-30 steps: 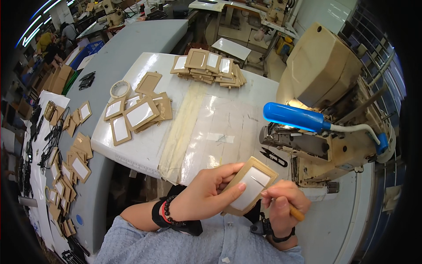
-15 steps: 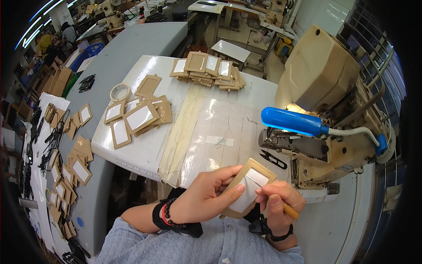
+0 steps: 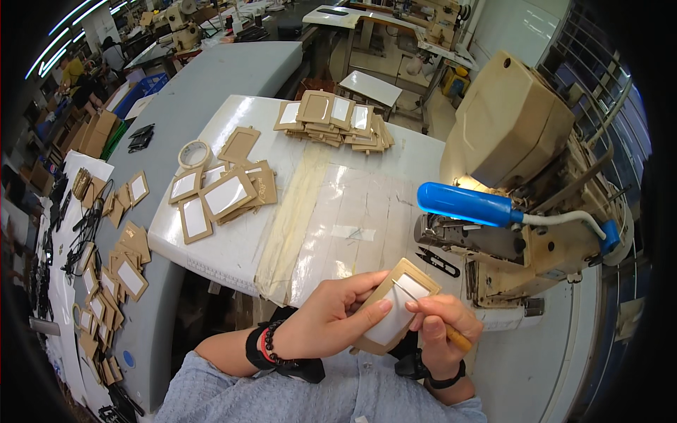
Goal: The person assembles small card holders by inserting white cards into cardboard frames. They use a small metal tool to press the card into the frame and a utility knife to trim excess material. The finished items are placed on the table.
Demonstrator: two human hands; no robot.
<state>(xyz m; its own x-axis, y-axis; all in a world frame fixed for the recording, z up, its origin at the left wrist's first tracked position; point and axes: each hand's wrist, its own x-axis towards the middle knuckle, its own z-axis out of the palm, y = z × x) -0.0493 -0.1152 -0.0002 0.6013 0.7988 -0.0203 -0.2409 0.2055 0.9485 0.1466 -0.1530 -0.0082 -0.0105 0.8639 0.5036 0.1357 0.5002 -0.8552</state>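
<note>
- Down at the near edge of the white tabletop [image 3: 367, 204], just above the person's lap, both hands meet over one piece; the left hand [image 3: 331, 321] is grasping a tan card holder with a clear window [image 3: 396, 304], fingers curled along its left edge and thumb pressed on the window;
- the holder sits tilted, its top corner pointing up and to the right, held clear of the tabletop;
- the right hand [image 3: 443, 331] is clenched around a thin tool with a wooden handle [image 3: 451, 335]; the tool's fine metal tip lies across the holder's window;
- a dark band and red beads ring the left wrist; a black strap rings the right wrist;
- just beyond the hands, small black thread snips [image 3: 437, 262] lie beside the sewing machine [image 3: 515, 176]; a blue tube lamp [image 3: 465, 204] juts out over the machine bed;
- farther back, a stack of like holders [image 3: 335, 120] sits at the far edge; a second spread of holders [image 3: 218, 194] lies to the left, near a roll of tape [image 3: 194, 154];
- on the left, more holders [image 3: 116, 261] are scattered along a grey bench.
</note>
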